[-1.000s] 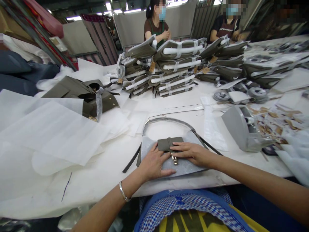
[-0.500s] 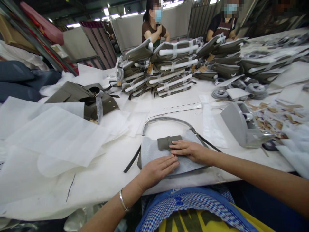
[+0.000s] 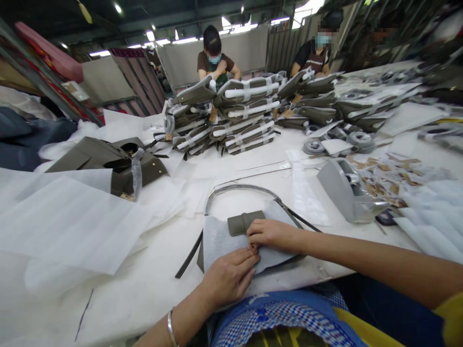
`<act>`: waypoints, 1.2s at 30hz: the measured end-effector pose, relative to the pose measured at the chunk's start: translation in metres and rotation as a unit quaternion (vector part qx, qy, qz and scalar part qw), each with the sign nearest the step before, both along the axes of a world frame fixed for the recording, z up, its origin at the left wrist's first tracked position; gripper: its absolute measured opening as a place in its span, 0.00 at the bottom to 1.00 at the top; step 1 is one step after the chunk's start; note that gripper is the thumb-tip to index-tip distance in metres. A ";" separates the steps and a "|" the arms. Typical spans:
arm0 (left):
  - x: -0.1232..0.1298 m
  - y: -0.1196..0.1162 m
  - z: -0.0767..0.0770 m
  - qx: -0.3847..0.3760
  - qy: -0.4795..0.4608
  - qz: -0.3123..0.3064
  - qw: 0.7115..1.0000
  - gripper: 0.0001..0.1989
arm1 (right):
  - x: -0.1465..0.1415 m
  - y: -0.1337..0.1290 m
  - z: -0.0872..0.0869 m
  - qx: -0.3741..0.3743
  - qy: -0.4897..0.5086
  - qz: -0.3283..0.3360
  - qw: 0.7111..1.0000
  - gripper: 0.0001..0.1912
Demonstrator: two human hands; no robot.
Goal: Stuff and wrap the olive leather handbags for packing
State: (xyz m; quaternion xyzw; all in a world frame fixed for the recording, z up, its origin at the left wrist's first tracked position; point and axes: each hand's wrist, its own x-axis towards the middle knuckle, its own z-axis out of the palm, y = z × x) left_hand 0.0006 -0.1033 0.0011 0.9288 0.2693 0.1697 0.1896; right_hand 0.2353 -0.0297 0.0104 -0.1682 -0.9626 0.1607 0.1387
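An olive-grey handbag (image 3: 200,262) lies flat on the table in front of me, a pale grey protective sheet (image 3: 219,241) over its front. Its short flap tab (image 3: 237,225) rests on top of the sheet, and its wrapped handle (image 3: 240,187) arches away from me. My right hand (image 3: 273,235) has its fingers bent and drawn together at the tab's lower right edge; what they pinch is hidden. My left hand (image 3: 229,272) lies on the bag's lower part, fingers extended close together, tips touching the right fingertips.
Stacked wrapped bags (image 3: 249,115) stand at the back. White foam sheets (image 3: 72,221) and another olive bag (image 3: 87,156) lie left. A tape dispenser (image 3: 340,190), small brown tags (image 3: 390,176) and a clear plastic strip (image 3: 304,188) are right. Two masked people sit across the table.
My right fingers, stretched over the flap tab before, are now curled in at its lower edge. My left hand stays against the bag. The view has shifted slightly.
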 end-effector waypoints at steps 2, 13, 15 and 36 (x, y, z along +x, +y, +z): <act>-0.001 -0.001 -0.004 0.021 0.004 -0.003 1.000 0.21 | -0.004 0.004 -0.002 -0.002 -0.010 0.018 1.000 0.08; -0.003 -0.006 -0.012 0.097 0.071 0.013 0.993 0.24 | 0.001 -0.026 0.017 -0.108 -0.067 -0.165 0.978 0.14; -0.005 -0.006 -0.010 0.103 0.097 0.011 0.990 0.24 | 0.016 -0.039 0.016 -0.071 -0.056 -0.168 0.982 0.29; -0.021 0.036 -0.041 0.354 0.113 -0.048 0.927 0.38 | 0.050 -0.061 -0.027 0.095 -0.063 -0.181 0.977 0.28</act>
